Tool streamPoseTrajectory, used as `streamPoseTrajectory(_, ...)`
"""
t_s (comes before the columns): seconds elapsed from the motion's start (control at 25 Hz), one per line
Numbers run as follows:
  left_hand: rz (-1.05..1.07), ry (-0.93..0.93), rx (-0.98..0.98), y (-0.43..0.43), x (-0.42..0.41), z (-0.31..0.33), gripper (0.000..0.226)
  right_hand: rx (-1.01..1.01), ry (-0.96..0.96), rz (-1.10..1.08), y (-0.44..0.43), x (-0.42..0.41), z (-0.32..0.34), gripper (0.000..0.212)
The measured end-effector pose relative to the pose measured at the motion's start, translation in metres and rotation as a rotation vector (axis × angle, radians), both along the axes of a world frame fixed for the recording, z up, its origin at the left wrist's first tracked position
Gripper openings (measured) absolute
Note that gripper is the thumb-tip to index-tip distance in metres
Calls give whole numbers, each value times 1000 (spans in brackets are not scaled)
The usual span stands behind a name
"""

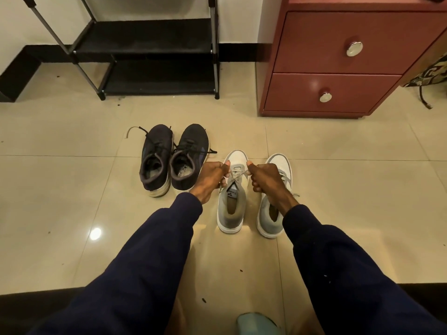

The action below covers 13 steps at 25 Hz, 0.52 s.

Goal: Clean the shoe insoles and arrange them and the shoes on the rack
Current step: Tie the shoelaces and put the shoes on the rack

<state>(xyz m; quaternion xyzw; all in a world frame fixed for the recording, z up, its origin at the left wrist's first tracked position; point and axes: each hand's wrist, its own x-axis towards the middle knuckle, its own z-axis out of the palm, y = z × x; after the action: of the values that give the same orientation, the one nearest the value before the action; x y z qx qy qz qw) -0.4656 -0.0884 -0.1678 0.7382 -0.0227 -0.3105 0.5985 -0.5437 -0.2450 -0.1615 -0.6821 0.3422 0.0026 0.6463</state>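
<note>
Tiled floor (72,189): left hand (210,177) and right hand (265,180) pinch laces (236,177) on grey shoe (229,222)

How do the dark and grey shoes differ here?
The dark shoes sit untouched; the left hand and right hand pull the laces of one of the grey shoes. The dark shoes stand close together, the grey shoes apart. The dark shoes lie nearer the rack than the grey shoes. Both pairs stand on the floor, toes toward the rack.

glossy beige tile floor (72,189), red two-drawer cabinet (314,56), white wall (237,18), black skirting (237,53), bright light reflection (95,233)
</note>
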Motion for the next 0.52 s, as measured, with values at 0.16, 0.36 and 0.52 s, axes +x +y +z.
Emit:
streamPoseTrajectory(0.16,147,-6,-141,-4,-3,-7,33,159,-98,-94,7,-2,-14,32)
streamPoseTrajectory(0.36,184,-41,-232,-7,-7,-8,34,336,-199,-115,18,1,-17,35)
streamPoseTrajectory(0.52,249,2,-292,-13,-10,-12,24,341,-181,-124,20,4,-25,26)
